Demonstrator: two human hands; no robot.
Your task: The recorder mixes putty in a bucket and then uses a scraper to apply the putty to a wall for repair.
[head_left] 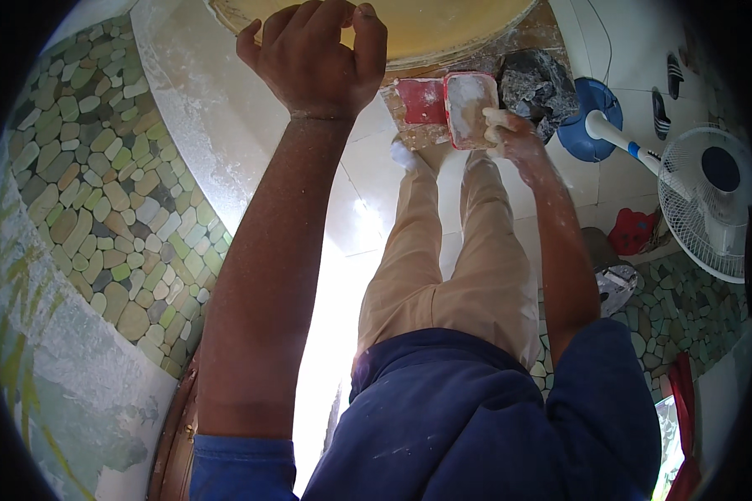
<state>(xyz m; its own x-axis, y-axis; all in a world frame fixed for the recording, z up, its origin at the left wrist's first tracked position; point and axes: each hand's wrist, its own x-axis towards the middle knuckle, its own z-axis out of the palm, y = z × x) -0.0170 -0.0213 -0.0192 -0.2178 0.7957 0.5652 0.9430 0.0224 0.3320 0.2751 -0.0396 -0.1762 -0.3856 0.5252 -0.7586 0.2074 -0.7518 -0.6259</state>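
Note:
My left hand (317, 50) is raised at the top of the view with its fingers curled. It overlaps the edge of a large round yellowish surface (443, 29), and I cannot tell whether the two touch. Its fingertips are hidden, and so is whatever they may hold. My right hand (520, 144), smeared with white paste, has its fingers closed at the right edge of a red-rimmed rectangular tray (470, 104). Whitish paste coats the inside of that tray. Left of it is a flat red piece (420, 100) on a brown, spattered sheet (426, 136).
A dark crumpled plastic bag (539, 88) lies right of the tray. Beyond it stands a white fan (710, 179) with a blue round base (591, 144). Sandals (661, 114) and a red object (631, 231) lie on the right. Pebble-patterned tiles (109, 209) cover the left side.

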